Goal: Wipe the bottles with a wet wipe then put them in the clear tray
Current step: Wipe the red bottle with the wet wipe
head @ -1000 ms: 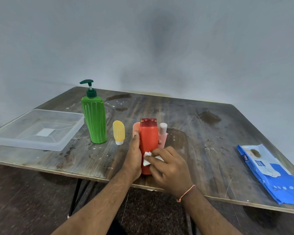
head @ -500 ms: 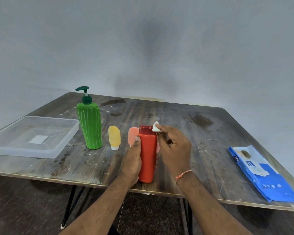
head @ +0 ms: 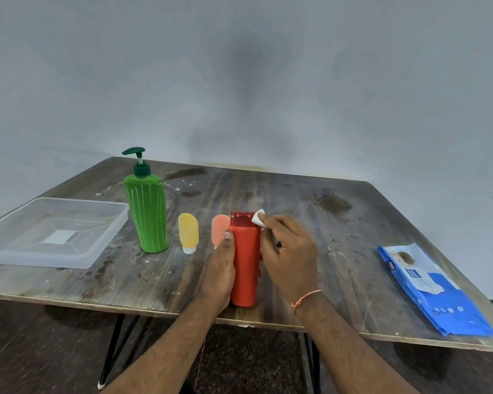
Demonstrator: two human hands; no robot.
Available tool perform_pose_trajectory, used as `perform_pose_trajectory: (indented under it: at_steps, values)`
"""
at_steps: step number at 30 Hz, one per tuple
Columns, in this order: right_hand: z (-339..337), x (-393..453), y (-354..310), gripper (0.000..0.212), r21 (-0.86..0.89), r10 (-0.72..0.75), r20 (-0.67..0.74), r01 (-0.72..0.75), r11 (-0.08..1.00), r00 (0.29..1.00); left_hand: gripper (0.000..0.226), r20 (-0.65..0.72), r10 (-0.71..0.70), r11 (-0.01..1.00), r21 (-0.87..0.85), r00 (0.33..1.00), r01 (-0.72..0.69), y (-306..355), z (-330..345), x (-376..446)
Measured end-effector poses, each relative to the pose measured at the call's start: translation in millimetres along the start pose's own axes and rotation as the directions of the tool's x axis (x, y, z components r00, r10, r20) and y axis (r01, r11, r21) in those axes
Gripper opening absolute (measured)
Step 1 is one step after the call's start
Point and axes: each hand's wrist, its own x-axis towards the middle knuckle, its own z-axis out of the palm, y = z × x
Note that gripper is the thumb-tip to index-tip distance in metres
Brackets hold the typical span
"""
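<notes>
Only one word big enough to read: "mee", in white, on the blue wipe pack (head: 430, 288), far off to the right of the right hand (head: 289, 257). Other print on that pack too small to read.

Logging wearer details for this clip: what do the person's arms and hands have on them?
Both forearms are bare, with no sleeves in view and no gloves. The right hand has a thin orange thread bracelet around the wrist. The left hand shows no ring, watch or band.
</notes>
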Motion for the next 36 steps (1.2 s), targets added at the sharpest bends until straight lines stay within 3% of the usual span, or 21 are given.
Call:
perform_pose_trajectory:
  at_steps: [7,12,18,22,24,29,36]
  values:
    - [-5.0,-16.6,2.4,0.030,-0.232,-0.293,0.126,0.315,0.920,0.948,0.061,-0.001,-0.001,1.000,-0.012,1.000,0.001,-3.5,-1.3,1.9]
    - [-5.1,-41.7,11.0,0.024,-0.188,-0.464,0.323,0.537,0.823,0.825,0.093,0.019,-0.085,0.995,-0.047,0.996,0.086,-0.6,-6.3,2.7]
    - [-8.8,-3.6,10.9,0.026,-0.263,-0.376,0.159,0.407,0.875,0.913,0.070,0.050,-0.011,0.999,-0.053,0.999,0.013,1.8,4.3,0.3]
    - [-6.7,15.3,6.6,0.028,-0.245,-0.330,0.134,0.354,0.903,0.935,0.068,0.092,0.017,0.995,-0.095,0.996,-0.008,4.8,9.0,-3.7]
    - [-7.4,8.9,4.8,0.027,-0.214,-0.378,0.180,0.411,0.886,0.908,0.074,0.089,0.004,0.996,-0.094,0.996,0.004,6.0,8.9,-5.1]
    - [-12.4,-19.4,6.8,0.022,-0.166,-0.536,0.381,0.625,0.763,0.754,0.079,0.117,0.036,0.999,-0.045,0.993,-0.031,5.4,4.9,-6.4]
    - [-15.0,22.1,1.9,0.026,-0.280,-0.415,0.186,0.453,0.847,0.891,0.072,0.082,0.066,0.998,-0.011,0.994,-0.065,3.1,11.5,-5.8]
